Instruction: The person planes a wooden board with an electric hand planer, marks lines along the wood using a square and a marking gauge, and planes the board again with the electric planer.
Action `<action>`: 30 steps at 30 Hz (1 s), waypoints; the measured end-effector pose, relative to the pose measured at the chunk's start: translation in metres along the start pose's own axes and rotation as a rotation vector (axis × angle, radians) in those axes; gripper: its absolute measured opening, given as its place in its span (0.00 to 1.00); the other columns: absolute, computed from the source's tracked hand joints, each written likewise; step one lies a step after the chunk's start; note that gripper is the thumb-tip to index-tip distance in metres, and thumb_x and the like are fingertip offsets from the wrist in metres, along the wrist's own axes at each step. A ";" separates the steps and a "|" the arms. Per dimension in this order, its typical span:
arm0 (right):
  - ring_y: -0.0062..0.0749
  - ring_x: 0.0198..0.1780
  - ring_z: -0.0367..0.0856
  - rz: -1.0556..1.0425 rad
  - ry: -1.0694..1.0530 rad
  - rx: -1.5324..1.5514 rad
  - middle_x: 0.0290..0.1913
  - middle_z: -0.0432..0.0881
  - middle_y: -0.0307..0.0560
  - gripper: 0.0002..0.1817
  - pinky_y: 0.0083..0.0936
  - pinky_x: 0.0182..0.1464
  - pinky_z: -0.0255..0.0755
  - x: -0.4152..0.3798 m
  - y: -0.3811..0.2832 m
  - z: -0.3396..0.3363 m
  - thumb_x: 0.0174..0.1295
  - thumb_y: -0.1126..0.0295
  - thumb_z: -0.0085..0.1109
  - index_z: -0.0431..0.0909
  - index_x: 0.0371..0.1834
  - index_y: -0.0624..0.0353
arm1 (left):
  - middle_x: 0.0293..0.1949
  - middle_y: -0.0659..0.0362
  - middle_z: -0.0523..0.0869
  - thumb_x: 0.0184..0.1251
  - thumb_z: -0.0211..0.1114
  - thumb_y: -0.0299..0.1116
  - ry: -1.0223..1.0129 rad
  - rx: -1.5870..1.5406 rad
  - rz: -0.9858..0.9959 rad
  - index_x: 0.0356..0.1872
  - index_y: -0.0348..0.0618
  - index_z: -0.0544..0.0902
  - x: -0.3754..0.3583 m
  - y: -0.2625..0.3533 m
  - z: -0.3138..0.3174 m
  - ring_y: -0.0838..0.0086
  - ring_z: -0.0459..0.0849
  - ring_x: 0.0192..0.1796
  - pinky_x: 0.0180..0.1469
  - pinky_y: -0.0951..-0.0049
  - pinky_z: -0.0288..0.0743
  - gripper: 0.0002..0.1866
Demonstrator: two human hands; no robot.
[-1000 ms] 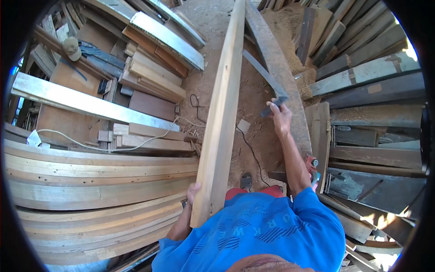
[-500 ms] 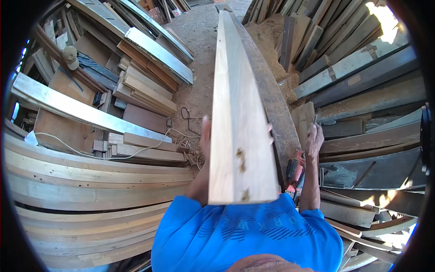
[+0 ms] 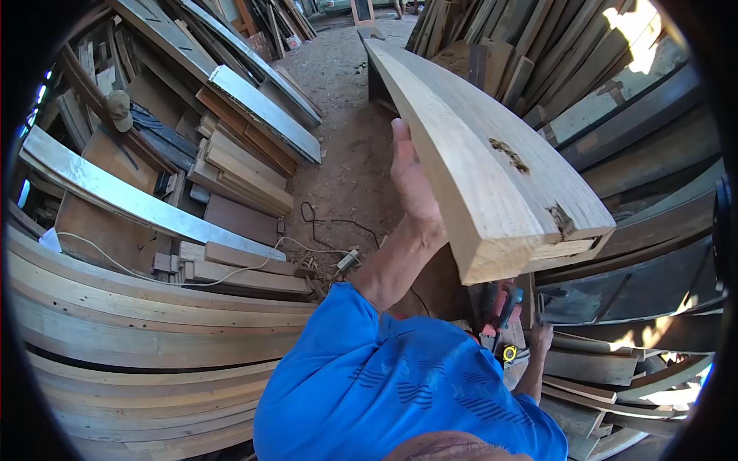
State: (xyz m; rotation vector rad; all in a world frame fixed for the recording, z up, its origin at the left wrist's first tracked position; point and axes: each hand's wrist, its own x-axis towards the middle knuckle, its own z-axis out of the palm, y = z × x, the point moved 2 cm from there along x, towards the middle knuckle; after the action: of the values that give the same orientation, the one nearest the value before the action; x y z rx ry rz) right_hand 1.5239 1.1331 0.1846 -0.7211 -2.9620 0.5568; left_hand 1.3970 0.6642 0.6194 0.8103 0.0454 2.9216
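A thick pale wooden plank [image 3: 469,131] with dark knot holes is raised and tilted in front of me, its near end to the right. My left hand [image 3: 415,180] supports it at the left edge, thumb up along the side and the other fingers hidden beneath. Low at the right, my right hand [image 3: 541,336] is closed around something thin and dark that I cannot make out. Beside that hand lie a red and dark power tool [image 3: 503,307] and a yellow tape measure [image 3: 509,353].
Stacked long boards [image 3: 154,307] fill the left side, with shorter timber pieces [image 3: 246,173] beyond. More planks [image 3: 638,161] lean and lie along the right. A pale cord [image 3: 231,265] and a dark cable [image 3: 311,215] run across the dusty floor [image 3: 330,146].
The plank's near end has swung right and risen, showing its end face. My left hand has come forward with it. My right hand has dropped back toward my body.
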 end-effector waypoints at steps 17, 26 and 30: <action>0.60 0.55 0.85 0.092 -0.371 0.033 0.48 0.87 0.65 0.16 0.50 0.58 0.77 -0.044 0.060 0.080 0.57 0.66 0.61 0.89 0.47 0.58 | 0.69 0.48 0.71 0.76 0.39 0.71 -0.150 -0.358 -0.174 0.76 0.46 0.62 0.033 -0.048 -0.009 0.54 0.71 0.71 0.72 0.48 0.66 0.43; 0.61 0.64 0.78 0.003 -0.482 -0.174 0.63 0.81 0.62 0.18 0.51 0.67 0.71 -0.052 0.042 0.070 0.59 0.57 0.61 0.90 0.50 0.46 | 0.68 0.47 0.72 0.76 0.37 0.71 -0.193 -0.262 -0.183 0.76 0.45 0.62 0.034 -0.049 -0.011 0.54 0.73 0.69 0.72 0.50 0.68 0.43; 0.66 0.66 0.74 0.000 -0.517 -0.173 0.66 0.79 0.59 0.17 0.58 0.67 0.68 -0.056 0.017 0.052 0.60 0.53 0.59 0.91 0.48 0.38 | 0.67 0.48 0.72 0.76 0.34 0.71 -0.153 -0.166 -0.150 0.75 0.45 0.63 0.024 -0.052 -0.026 0.55 0.74 0.69 0.71 0.51 0.69 0.43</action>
State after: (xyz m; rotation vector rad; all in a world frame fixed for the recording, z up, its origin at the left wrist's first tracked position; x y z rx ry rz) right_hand 1.5745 1.1047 0.1328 -0.6748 -3.5253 0.5654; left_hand 1.3683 0.7190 0.6068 0.9541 -0.1412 2.6728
